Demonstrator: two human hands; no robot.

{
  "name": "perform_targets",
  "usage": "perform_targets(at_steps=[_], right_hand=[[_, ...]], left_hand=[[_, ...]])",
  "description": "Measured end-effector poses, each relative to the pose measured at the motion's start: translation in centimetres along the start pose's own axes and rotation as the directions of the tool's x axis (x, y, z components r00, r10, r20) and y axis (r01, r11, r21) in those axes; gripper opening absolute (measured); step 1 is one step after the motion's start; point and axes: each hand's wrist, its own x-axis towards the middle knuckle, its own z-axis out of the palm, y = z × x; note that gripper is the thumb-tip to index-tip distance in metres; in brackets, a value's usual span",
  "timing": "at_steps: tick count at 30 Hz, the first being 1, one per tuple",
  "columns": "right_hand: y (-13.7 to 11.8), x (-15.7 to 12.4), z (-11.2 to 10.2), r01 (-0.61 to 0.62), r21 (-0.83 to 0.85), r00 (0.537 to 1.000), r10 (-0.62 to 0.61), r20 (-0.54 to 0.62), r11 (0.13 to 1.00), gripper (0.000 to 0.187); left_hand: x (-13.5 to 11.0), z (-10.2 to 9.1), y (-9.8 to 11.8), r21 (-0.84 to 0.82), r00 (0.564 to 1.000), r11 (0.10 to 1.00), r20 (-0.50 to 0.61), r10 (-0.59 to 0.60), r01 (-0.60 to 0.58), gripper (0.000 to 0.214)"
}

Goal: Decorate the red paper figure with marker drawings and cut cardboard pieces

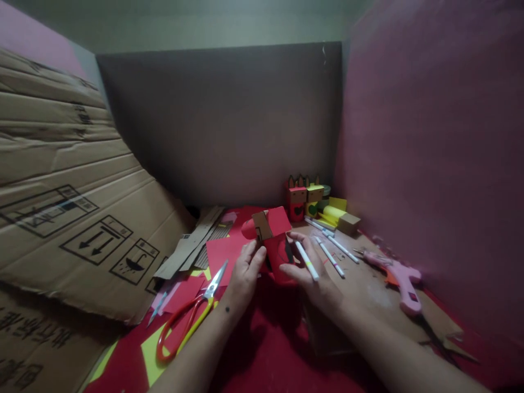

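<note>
A small box figure (275, 240) of red paper and brown cardboard stands on the red work surface, held between both hands. My left hand (244, 273) grips its left side with the fingers curled against it. My right hand (313, 273) steadies the right side and also holds a white marker (307, 261) between its fingers, the tip pointing up and away.
Red-handled scissors (188, 314) lie left of my left arm on red and yellow paper. More white markers (331, 252), finished box figures (305, 199) and a pink glue gun (399, 281) sit to the right. Large cardboard sheets (69, 213) lean on the left.
</note>
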Motion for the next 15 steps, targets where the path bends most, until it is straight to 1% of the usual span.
perform_targets(at_steps=[2,4,6,8,12,15], right_hand=[[0.2,0.3,-0.4,-0.012,0.069,1.000,0.011,0.018,0.998,0.050],[0.3,0.6,-0.8,-0.007,0.073,0.999,0.004,0.034,0.997,0.043],[0.2,0.8,-1.2,0.004,0.044,0.998,-0.007,0.057,0.999,0.035],[0.1,0.9,-1.4,0.013,0.018,0.998,-0.014,0.066,1.000,0.031],[0.3,0.8,-1.1,-0.021,0.050,0.999,0.018,0.047,0.999,0.037],[0.7,0.8,-0.9,-0.069,0.104,0.997,0.064,0.048,0.992,0.044]], left_hand=[[0.1,-0.2,-0.3,0.203,0.997,0.976,0.001,0.079,-0.077,0.039],[0.1,-0.3,-0.5,0.286,0.993,0.951,0.027,0.111,-0.114,0.037],[0.1,-0.4,-0.6,0.284,0.995,0.954,0.041,0.090,-0.097,0.038],[0.1,-0.4,-0.6,0.270,0.998,0.961,0.046,0.053,-0.064,0.039],[0.1,-0.3,-0.2,0.242,0.998,0.970,0.062,-0.002,-0.013,0.038],[0.1,-0.4,0.1,0.159,0.994,0.987,0.103,-0.024,0.008,0.039]])
